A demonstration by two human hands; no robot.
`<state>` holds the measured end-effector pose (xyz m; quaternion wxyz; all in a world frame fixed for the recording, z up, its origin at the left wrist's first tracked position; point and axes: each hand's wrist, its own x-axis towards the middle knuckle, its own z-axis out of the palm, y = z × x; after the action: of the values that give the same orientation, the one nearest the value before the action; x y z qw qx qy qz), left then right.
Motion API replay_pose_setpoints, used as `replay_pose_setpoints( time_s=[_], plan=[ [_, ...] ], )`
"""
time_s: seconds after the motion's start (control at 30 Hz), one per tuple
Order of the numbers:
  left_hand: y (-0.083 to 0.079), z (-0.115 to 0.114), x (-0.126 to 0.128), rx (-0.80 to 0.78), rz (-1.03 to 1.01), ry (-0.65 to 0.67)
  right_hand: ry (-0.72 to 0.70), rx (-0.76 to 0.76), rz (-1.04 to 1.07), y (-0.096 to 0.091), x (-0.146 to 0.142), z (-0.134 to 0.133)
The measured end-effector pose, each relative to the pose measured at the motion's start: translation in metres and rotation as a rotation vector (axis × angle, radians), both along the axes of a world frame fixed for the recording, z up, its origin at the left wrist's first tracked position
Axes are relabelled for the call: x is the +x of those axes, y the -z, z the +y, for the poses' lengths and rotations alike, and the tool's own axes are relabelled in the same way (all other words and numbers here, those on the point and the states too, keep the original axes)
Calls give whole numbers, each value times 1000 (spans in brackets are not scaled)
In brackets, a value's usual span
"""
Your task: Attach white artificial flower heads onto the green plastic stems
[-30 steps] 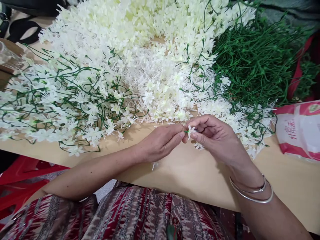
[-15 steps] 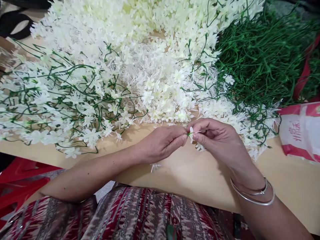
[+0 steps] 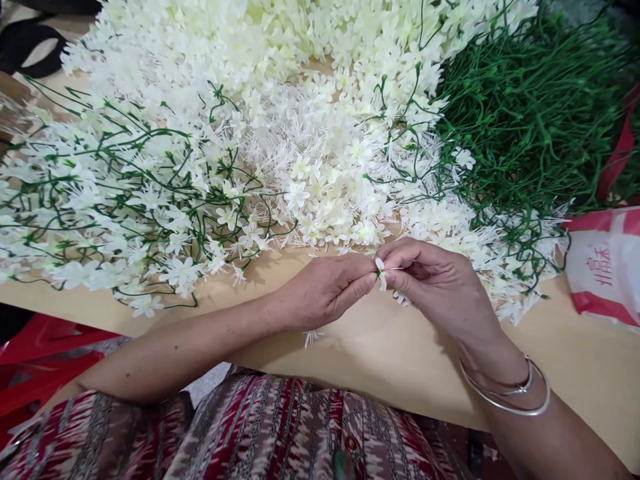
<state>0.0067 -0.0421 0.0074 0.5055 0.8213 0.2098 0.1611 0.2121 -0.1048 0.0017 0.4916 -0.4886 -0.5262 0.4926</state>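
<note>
My left hand (image 3: pixel 330 288) is closed in a pinch on a green plastic stem, whose tip shows just past my fingertips while the rest is hidden in the hand. Against that tip sits a small white artificial flower (image 3: pixel 381 273). My right hand (image 3: pixel 433 283), with metal bangles at its wrist, pinches the thin white stamen that sticks out of the flower. The two hands almost meet above the table, in front of a heap of loose white flower heads (image 3: pixel 325 207).
White flowers on green stems (image 3: pixel 150 200) lie tangled at the left. A big pile of bare green stems (image 3: pixel 525 120) fills the back right. A red and white package (image 3: pixel 603 267) stands at the right. The wooden table (image 3: pixel 370 367) ends just before my lap.
The white flower has shifted slightly left, closer against my left fingertips. My right hand moved a little with it. The view has shifted slightly.
</note>
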Motion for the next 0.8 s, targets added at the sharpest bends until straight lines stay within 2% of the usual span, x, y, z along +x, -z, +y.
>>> replay_pose_setpoints(
  time_s=[0.17,0.23,0.3,0.4,0.47,0.53,0.7,0.8],
  plan=[
    [-1,0,1,-62,-26,-29,3,5,-4,-1,0,0],
    [-2,2,1,-179,-63,-33,3,-1,7,-3,1,-1],
    [-4,8,-1,-377,-147,-44,16,-11,46,-5,3,-2],
    [-6,21,-8,-694,-322,-224,67,-37,108,-4,8,-3],
    [-8,29,-13,-836,-429,-428,120,-41,129,-2,10,-3],
    [-9,33,-17,-936,-498,-544,160,-43,136,0,11,-2],
    [-17,34,-21,-1066,-594,-460,158,-63,87,3,9,-2],
    [-30,39,-22,-996,-630,-528,145,-66,52,3,9,-3]
  ],
)
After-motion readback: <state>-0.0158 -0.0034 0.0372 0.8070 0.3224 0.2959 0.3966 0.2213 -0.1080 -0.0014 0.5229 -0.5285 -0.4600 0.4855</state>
